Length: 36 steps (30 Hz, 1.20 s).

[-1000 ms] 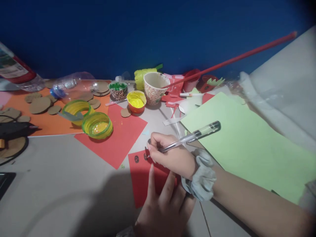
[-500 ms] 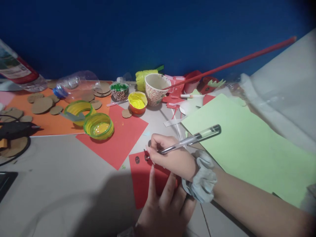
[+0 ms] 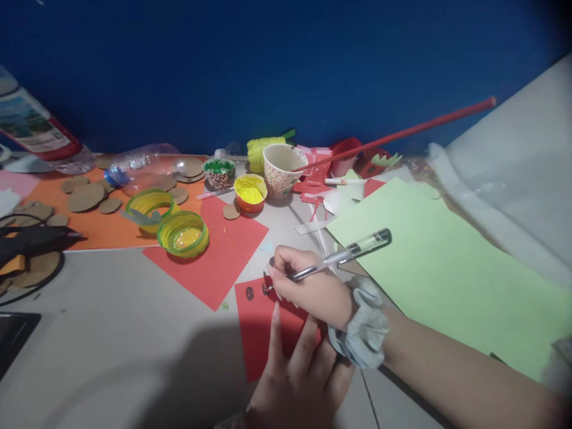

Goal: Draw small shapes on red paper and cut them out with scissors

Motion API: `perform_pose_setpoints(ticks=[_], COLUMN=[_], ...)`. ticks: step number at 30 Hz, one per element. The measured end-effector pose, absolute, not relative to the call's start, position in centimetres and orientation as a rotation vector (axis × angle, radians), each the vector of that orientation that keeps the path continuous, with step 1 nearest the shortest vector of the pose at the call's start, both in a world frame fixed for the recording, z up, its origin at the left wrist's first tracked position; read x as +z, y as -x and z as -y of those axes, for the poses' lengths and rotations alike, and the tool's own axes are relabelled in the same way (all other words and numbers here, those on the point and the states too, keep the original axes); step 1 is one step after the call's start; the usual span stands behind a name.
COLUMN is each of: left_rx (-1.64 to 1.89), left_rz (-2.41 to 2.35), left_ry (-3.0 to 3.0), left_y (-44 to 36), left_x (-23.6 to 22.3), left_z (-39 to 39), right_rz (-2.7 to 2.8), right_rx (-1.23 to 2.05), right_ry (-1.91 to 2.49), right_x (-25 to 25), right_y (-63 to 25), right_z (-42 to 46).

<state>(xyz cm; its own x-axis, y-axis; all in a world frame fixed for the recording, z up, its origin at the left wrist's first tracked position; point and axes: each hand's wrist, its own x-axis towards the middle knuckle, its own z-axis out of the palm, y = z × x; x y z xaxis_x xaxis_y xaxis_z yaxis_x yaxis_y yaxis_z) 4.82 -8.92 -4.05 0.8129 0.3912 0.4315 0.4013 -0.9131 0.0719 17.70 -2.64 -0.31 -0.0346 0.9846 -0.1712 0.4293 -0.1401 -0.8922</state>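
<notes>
My right grip still pinches the clear plastic pen, nib apparently on a black mark near the bench's front; my left grip, fingers spread, still partly hides the red paper sheet.

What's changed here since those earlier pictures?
The red stick now shows its free end lower and farther left, but the view shifted too, so it may not have moved. Nothing was grasped or released: the right hand still holds the pen, the left hand still rests on red paper.
</notes>
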Motion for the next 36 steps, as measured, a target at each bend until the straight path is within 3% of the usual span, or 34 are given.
perform_pose_setpoints(ticks=[15, 36], left_rx=[-0.755, -0.876], left_rz=[0.637, 0.753], left_ry=[2.956, 2.945], left_y=[-4.7, -5.3], left_x=[-4.4, -4.8], left_z=[8.9, 9.4], right_rz=[1.305, 1.527], right_rx=[1.108, 1.042], right_ry=[1.514, 1.645], right_x=[-0.8, -0.7], right_y=[-18.0, -18.1], right_z=[2.7, 2.7])
